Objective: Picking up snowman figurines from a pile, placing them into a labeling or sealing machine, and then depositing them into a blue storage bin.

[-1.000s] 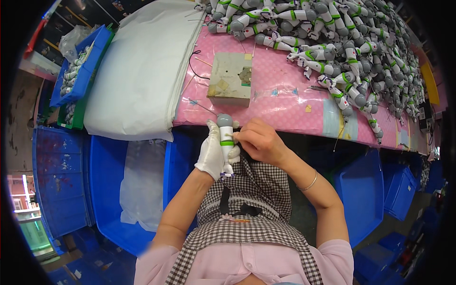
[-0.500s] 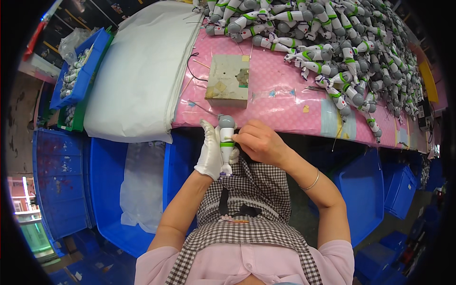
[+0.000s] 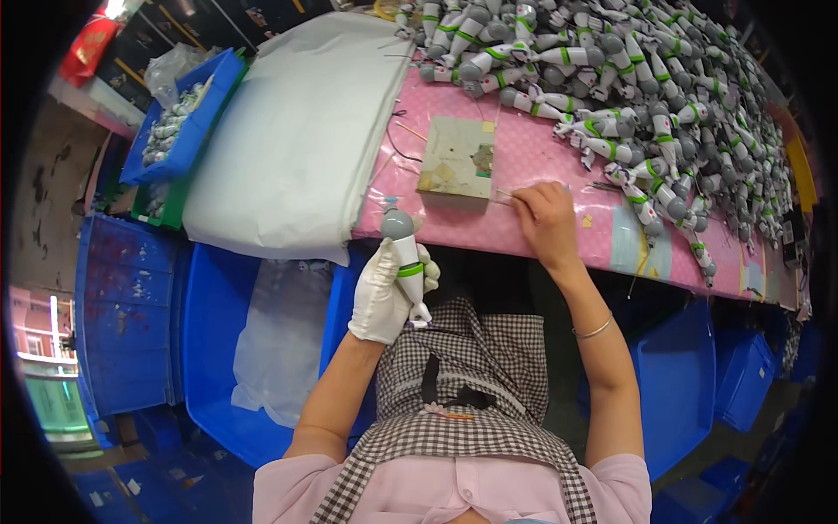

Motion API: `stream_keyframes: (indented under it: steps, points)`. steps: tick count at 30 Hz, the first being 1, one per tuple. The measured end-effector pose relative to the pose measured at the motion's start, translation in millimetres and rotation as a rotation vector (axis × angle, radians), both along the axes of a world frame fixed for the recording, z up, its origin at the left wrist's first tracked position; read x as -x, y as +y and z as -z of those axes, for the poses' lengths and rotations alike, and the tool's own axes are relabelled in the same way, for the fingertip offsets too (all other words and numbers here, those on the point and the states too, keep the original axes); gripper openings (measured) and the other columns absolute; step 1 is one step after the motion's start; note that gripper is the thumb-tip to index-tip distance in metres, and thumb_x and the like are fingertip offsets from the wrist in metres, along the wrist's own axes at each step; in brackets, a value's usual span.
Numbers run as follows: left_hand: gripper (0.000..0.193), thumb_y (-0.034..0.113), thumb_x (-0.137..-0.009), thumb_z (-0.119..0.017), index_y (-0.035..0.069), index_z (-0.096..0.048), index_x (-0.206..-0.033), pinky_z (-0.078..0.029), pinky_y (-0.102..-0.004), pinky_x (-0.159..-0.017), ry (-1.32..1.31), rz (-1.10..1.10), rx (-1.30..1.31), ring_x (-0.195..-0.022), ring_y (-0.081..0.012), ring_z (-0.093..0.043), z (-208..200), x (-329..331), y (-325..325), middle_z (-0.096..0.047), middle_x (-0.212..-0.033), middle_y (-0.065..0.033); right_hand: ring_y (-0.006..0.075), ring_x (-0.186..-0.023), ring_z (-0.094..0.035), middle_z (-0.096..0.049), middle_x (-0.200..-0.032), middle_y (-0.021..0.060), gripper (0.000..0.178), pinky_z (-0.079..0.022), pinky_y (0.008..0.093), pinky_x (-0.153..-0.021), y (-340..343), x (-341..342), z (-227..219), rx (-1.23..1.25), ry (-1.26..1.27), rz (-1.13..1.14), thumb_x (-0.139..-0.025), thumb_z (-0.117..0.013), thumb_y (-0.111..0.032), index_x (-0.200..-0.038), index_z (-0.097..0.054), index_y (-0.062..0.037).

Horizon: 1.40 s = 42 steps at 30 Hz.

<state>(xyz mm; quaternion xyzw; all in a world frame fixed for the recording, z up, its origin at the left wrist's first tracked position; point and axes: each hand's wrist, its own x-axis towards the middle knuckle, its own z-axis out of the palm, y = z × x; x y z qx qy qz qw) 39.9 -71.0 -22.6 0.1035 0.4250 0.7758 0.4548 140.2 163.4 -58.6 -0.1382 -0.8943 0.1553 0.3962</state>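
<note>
Counter (image 3: 528, 144), pink — bare strip between block (image 3: 449, 163) and heap (image 3: 663, 113). Part (image 3: 407, 251), at front edge: white, grey ball end, green band; clamped in left hand (image 3: 377, 299). Right hand (image 3: 550, 225) — apart, pinching thin stick (image 3: 504, 193) beside block.

The left hand (image 3: 381, 295) is fitted with a white fabric glove (image 3: 370, 320); the right hand (image 3: 550, 225) is ungloved. A thin metallic bangle (image 3: 596, 331) encircles the right forearm (image 3: 602, 358). Outerwear: pale-pink short-sleeved button-front shirt (image 3: 423, 482), dark-and-white gingham apron (image 3: 458, 437).

toy limb (image 3: 406, 251): white, green, grey | table cover (image 3: 528, 144): pink, dotted | apron (image 3: 463, 435): dark-and-white check | bin (image 3: 211, 349): blue
</note>
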Motion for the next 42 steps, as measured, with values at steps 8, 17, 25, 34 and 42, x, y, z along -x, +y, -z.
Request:
stream_keyframes:
  steps: [8,17,25,34,42]
  points:
    - [0.072,0.053,-0.09,-0.042,0.006,-0.025,-0.142,-0.036,-0.0675,-0.092,-0.589,0.197,-0.561,-0.127,-0.0418,-0.036,-6,33,-8,-0.038,-0.139,-0.0181,0.0228,-0.08,-0.056,-0.06,-0.079,0.0051,0.011,-0.039,0.0339,-0.074,5,3,-4,-0.189,0.008,0.236,-0.075,-0.068,-0.01,-0.085,-0.067,-0.0081]
    - [0.082,0.059,-0.084,-0.048,0.006,-0.023,-0.142,-0.03,-0.0711,-0.094,-0.748,0.293,-0.739,-0.132,-0.042,-0.029,-4,36,-7,-0.027,-0.146,-0.0168,0.0108,-0.054,-0.052,-0.062,-0.071,0.0074,0.008,-0.039,0.0236,-0.048,-77,5,-35,0.54,0.132,-0.246,-0.081,-0.062,-0.003,-0.088,-0.067,0.0003]
    - [0.081,0.065,-0.084,-0.042,0.007,-0.03,-0.138,-0.039,-0.0652,-0.09,-0.606,0.274,-0.526,-0.119,-0.0403,-0.046,-12,25,-17,-0.047,-0.129,-0.018,0.0085,-0.053,-0.051,-0.066,-0.099,0.0076,0.029,-0.043,0.0224,-0.05,-85,58,-48,1.769,-0.068,-0.596,-0.093,-0.052,-0.022,-0.108,-0.059,0.0025]
    - [0.071,0.064,-0.091,-0.019,0.011,-0.035,-0.135,-0.052,-0.0319,-0.073,0.061,0.22,0.292,-0.078,-0.015,-0.056,-42,10,-23,-0.053,-0.097,-0.0074,0.0082,-0.064,-0.06,-0.065,-0.107,0.0126,0.026,-0.052,0.0206,-0.06,-80,69,-47,1.882,0.305,-0.547,-0.089,-0.058,-0.013,-0.112,-0.059,-0.0002]
    - [0.074,0.065,-0.09,-0.016,0.011,-0.032,-0.138,-0.051,-0.0272,-0.07,0.113,0.263,0.326,-0.078,-0.0134,-0.055,-47,-7,-14,-0.052,-0.101,-0.0075,0.0085,-0.057,-0.06,-0.067,-0.089,0.01,0.028,-0.049,0.0211,-0.049,-61,33,-43,1.534,-0.092,-0.46,-0.089,-0.059,-0.019,-0.107,-0.061,0.0022]
